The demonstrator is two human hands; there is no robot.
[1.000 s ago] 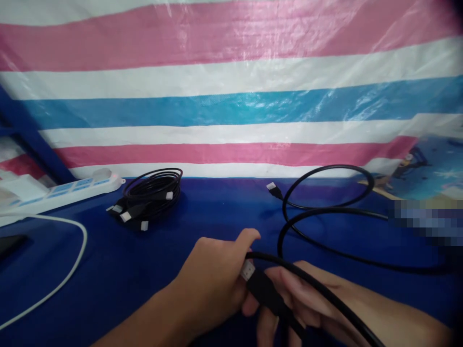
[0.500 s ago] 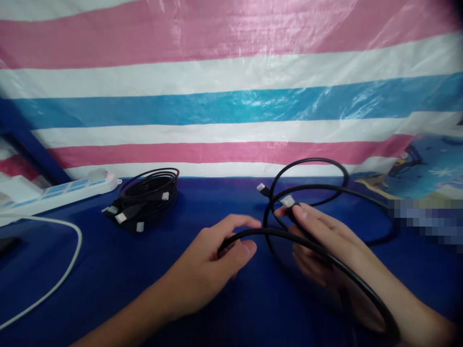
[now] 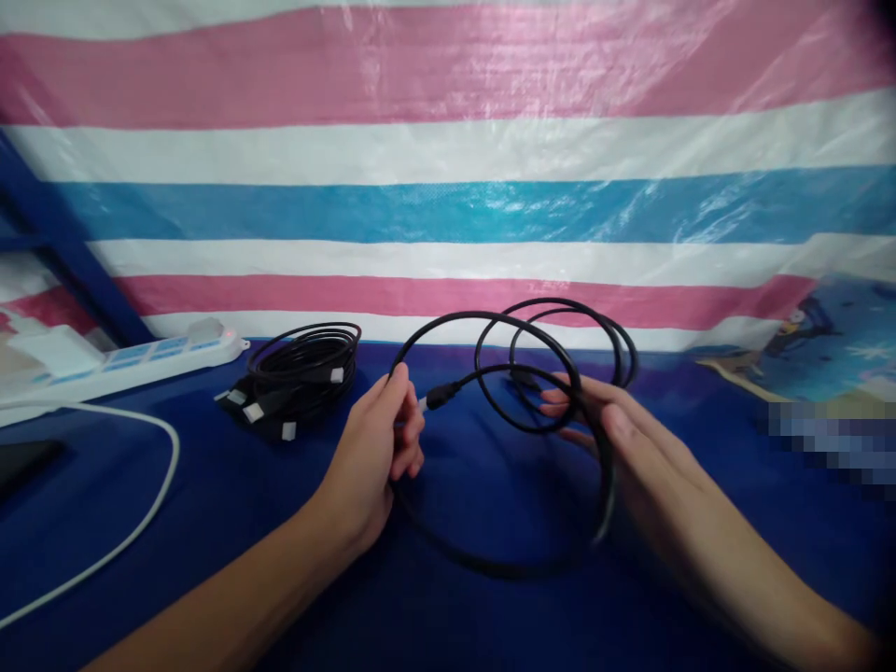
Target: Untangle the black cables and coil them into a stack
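A black cable [image 3: 483, 315] stands in loose loops between my two hands. My left hand [image 3: 378, 439] is closed, with thumb and fingers pinching the left side of the front loop. Beside those fingers is a black plug [image 3: 442, 396] with a pale tip. On the right, my right hand [image 3: 644, 448] has the cable between its thumb and fingers, where strands of the loops come together. Behind its fingertips lies another dark plug [image 3: 524, 377], partly hidden by the loops.
Left of my hands sits a coiled bundle of black cables [image 3: 304, 378] with several pale-tipped plugs. Farther left are a white power strip [image 3: 147, 369], a white cord [image 3: 164, 476] and a dark flat object [image 3: 28, 462]. A striped sheet [image 3: 434, 215] hangs behind the blue table [image 3: 448, 616].
My left hand has moved left and closed on the cable. The plug once held in my right hand now points toward my left fingers, and the cable has formed a rounder front loop.
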